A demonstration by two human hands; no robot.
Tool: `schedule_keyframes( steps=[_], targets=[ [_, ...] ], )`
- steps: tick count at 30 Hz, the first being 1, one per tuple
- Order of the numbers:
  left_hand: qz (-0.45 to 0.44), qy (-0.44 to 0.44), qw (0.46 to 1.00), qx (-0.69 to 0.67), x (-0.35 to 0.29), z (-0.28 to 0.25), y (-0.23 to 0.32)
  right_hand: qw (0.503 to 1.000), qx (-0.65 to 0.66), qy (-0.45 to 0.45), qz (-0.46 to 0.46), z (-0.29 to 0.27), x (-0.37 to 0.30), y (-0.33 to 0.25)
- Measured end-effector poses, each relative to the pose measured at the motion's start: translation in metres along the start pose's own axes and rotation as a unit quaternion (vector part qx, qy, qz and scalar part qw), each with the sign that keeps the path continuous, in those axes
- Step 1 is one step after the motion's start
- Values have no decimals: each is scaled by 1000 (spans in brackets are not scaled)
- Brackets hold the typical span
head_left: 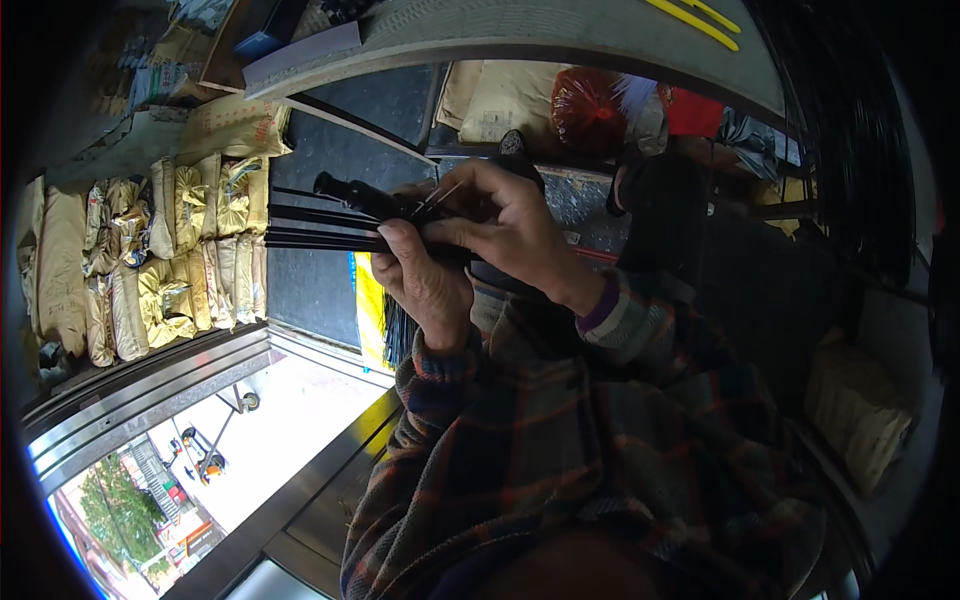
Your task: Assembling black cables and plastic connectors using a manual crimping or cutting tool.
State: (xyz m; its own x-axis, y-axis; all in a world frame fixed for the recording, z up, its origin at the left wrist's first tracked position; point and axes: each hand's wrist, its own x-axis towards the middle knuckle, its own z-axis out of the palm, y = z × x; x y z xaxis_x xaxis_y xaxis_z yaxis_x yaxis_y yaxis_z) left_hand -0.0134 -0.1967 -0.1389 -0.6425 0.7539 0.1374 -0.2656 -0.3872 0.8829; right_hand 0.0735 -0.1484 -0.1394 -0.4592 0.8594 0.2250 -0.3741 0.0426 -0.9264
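Note:
My left hand [425,290] is closed around a bundle of thin black rods [320,222], which stick out to the left in front of me. A black turned piece with a rounded end [350,192] lies along the top of the bundle, next to my left thumb. My right hand [520,220] is closed in a pinch just right of it, with thumb and forefinger on a thin, shiny rod [447,196]. The far ends of the black rods inside my hands are hidden by the fingers.
Brown paper-wrapped packages [130,270] are stacked at left. A grey bench [560,35] crosses the far side, bearing a yellow-handled tool [700,22]. Beneath it lies a red plastic bag [590,110]. Black strands [850,150] hang at right. A bright doorway [290,410] opens at lower left.

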Motion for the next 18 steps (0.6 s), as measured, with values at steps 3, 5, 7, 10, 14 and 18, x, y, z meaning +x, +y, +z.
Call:
schedule_keyframes(
  steps=[3,5,7,10,14,18],
  targets=[
    [-27,-29,998,-50,-1,-9,-4,998,-22,28,-46,2,-6,5],
    [-39,-42,995,-77,-1,-11,-6,996,-25,31,-86,1,-7,12],
    [-45,-68,993,-87,-2,-10,-6,995,-20,35,-89,1,-8,14],
    [-15,-31,996,-78,-5,-1,-4,997,-26,30,-62,-1,-7,8],
    [27,-62,996,-56,-4,-4,-6,1000,0,5,-11,-7,-2,4],
    [53,-60,997,16,-3,-2,-2,999,32,-28,24,-10,-1,0]
  ],
)
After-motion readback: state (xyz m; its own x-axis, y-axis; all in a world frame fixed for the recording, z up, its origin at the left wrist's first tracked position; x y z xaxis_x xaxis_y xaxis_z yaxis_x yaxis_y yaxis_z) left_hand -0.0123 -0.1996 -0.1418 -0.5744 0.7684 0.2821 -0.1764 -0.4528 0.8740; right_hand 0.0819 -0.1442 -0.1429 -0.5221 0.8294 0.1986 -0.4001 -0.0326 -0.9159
